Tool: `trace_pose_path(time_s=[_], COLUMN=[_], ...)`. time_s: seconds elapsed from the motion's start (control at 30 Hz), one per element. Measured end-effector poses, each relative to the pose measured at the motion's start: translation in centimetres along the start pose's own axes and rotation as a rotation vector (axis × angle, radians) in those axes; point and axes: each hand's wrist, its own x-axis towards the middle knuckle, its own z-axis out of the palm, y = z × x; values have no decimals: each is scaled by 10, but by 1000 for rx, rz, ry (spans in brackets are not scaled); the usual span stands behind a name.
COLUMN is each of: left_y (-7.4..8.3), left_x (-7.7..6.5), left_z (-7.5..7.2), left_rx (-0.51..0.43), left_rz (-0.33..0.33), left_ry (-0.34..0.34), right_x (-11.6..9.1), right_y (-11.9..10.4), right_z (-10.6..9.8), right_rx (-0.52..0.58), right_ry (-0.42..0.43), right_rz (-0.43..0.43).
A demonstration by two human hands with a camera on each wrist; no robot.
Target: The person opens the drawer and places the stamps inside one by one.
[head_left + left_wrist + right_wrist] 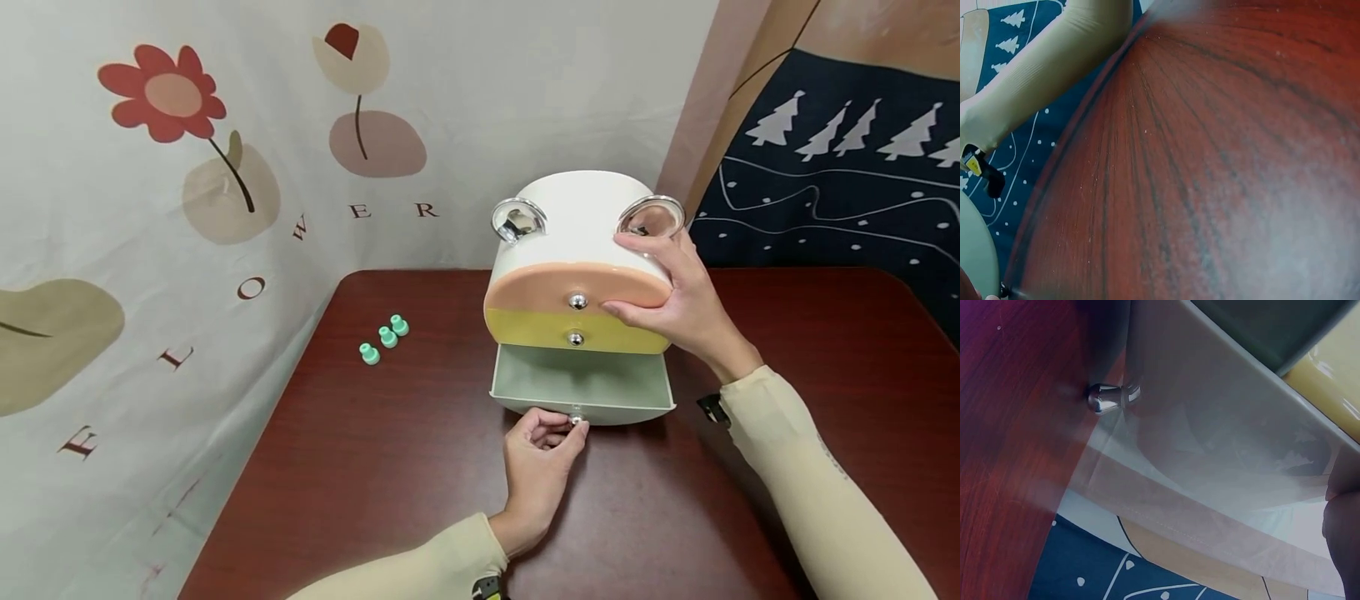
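Note:
A small white drawer cabinet (577, 212) with a rounded top stands on the table in the head view. Its orange drawer (532, 287) and yellow drawer (532, 327) are pushed in, while the pale green bottom drawer (630, 412) is pulled out. My left hand (536, 475) pinches that drawer's silver knob (576, 420) between thumb and fingers. With my right hand (686, 308) I grip the cabinet's upper right side, thumb on the front. In the right wrist view, part of that hand (1344, 534) touches the cabinet's white side (1229, 425).
Several small mint-green pegs (387, 337), at most loosely lined up, stand to the left on the dark red table (360, 467). Behind it hangs a flower-print cloth (465, 75); a navy cloth with white trees (847, 183) hangs at right. A silver foot (1110, 398) is under the cabinet.

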Motion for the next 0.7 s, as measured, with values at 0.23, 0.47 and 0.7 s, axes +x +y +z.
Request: trace_pose_path(time_s=[0.23,0.47,0.7], left_y=[0,1,-3], left_x=[-4,-11,-14], left_z=[0,-1,-7], left_rx=[7,14,51], left_rz=[-11,4,25], left_ry=[4,-3,-22], right_x=[1,4,1], right_y=[0,-3,-2], right_z=[-3,-5,-2], right_rx=[-14,-5,4], right_ry=[-8,-19,-17], right_rz=[0,12,40])
